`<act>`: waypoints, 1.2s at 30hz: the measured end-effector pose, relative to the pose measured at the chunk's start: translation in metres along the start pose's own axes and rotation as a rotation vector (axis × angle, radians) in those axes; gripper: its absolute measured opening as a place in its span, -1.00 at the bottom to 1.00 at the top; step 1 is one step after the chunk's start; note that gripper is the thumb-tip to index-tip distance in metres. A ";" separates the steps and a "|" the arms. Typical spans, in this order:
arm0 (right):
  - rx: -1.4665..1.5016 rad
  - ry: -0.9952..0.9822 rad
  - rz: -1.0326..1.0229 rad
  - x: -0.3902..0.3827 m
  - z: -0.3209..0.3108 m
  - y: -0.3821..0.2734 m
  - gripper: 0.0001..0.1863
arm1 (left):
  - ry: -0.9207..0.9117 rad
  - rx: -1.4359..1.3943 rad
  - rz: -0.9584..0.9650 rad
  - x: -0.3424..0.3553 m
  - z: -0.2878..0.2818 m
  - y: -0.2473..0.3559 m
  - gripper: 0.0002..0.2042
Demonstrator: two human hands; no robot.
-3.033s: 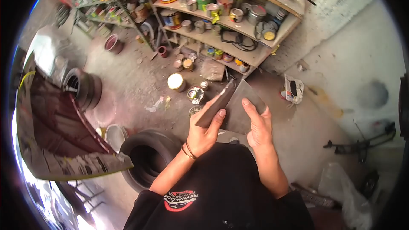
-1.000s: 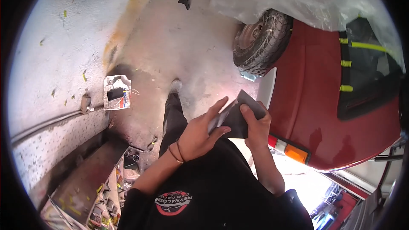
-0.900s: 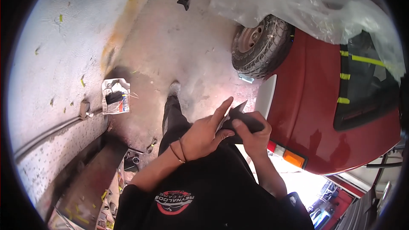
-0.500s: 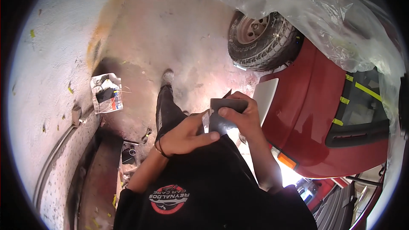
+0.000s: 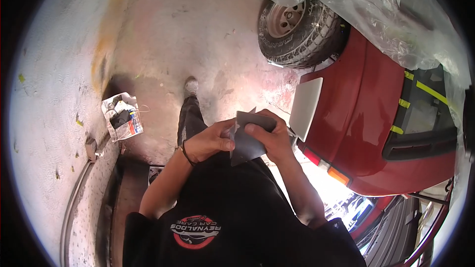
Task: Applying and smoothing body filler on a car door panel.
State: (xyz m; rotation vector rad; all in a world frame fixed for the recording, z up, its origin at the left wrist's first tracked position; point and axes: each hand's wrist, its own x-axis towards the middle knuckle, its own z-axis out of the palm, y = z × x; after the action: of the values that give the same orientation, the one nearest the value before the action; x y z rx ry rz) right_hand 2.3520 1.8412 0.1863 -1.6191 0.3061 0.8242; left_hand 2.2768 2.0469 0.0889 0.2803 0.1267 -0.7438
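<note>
A dark grey sheet, which looks like folded sandpaper (image 5: 246, 151), is held up in front of my torso by both hands. My right hand (image 5: 275, 136) grips it from the right, thumb flat on its face and fingers behind. At its left edge my left hand (image 5: 210, 142) is closed, with the thumb against the edge; the other fingertips are partly hidden behind the sheet. A pointed corner of the sheet sticks up behind the top edge.
To the right is a red vehicle (image 5: 341, 128) with yellow tape on its window and clear plastic sheeting (image 5: 396, 15) over it. A wheel (image 5: 302, 34) stands at the far side. By the left wall is a white container (image 5: 118, 118) holding dark items.
My left thumb, stretched across the lower part of the sheet before, has drawn back to its left edge. The sheet's lower part now shows more fully. My view has shifted slightly.
</note>
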 end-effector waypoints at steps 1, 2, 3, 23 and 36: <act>0.084 0.079 -0.007 -0.004 -0.004 0.003 -0.80 | 0.003 0.053 0.002 0.003 0.005 0.002 0.07; 0.168 0.174 0.003 -0.007 -0.008 0.006 -0.80 | 0.005 0.106 0.004 0.006 0.012 0.005 0.00; 0.253 0.271 0.010 -0.010 -0.011 0.009 -0.79 | 0.005 0.168 0.008 0.009 0.019 0.009 -0.06; 0.150 0.701 -0.424 -0.147 -0.034 0.077 -0.84 | -0.278 1.311 -0.065 0.078 0.113 -0.042 -0.34; 0.253 0.717 -0.462 -0.281 -0.050 0.205 -0.81 | -0.388 1.740 -0.265 -0.004 0.145 -0.191 -0.45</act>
State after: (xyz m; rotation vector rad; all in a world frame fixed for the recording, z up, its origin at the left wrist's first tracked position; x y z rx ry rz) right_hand 2.0429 1.6768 0.2182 -1.6048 0.4891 -0.1640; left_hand 2.1455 1.8724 0.1887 1.7732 -0.9338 -0.9961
